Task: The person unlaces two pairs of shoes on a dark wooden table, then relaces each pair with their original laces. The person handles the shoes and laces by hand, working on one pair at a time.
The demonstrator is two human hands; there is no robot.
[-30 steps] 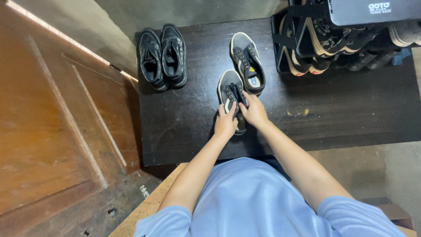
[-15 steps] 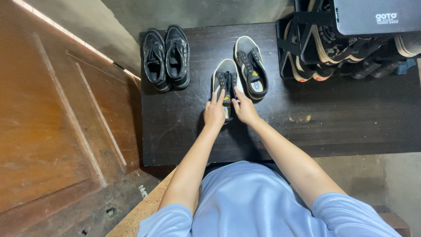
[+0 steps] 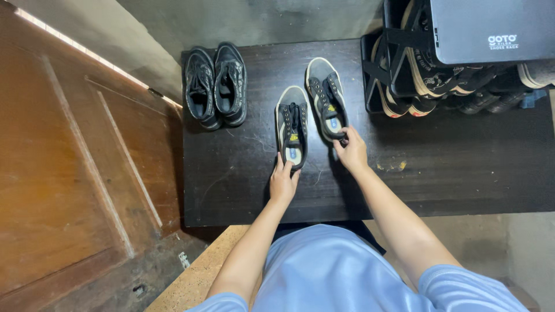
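On the mat (image 3: pixel 462 167), hands touch 2 sneakers (image 3: pixel 292 127).

A dark wooden surface (image 3: pixel 451 167) carries two grey sneakers (image 3: pixel 292 124) side by side at its middle. Left of them sits a pair of black shoes (image 3: pixel 215 85); right of them stands a black shoe rack (image 3: pixel 404 63).

Two sneakers (image 3: pixel 309 115) lie between shoes (image 3: pixel 215 85) and rack (image 3: pixel 457 52).
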